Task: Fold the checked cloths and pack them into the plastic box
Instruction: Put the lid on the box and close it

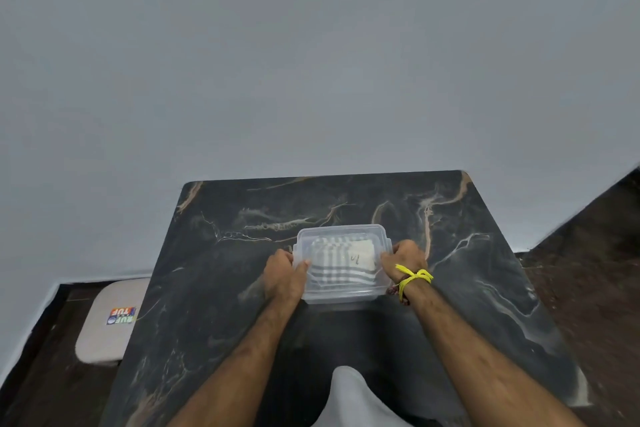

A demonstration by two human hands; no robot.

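Note:
A clear plastic box (341, 295) stands in the middle of the dark marble table (214, 288) with its lid on. Folded checked cloths (341, 263), grey and white, show blurred through the lid. My left hand (282, 276) grips the box's left side, thumb on the lid. On the opposite side my right hand (403, 258) holds the box's right edge; a yellow thread is tied round that wrist.
A pale stool (107, 321) with a coloured sticker stands left of the table on the dark floor. A plain grey wall rises behind the table's far edge. Part of my light clothing (349, 399) shows at the table's near edge.

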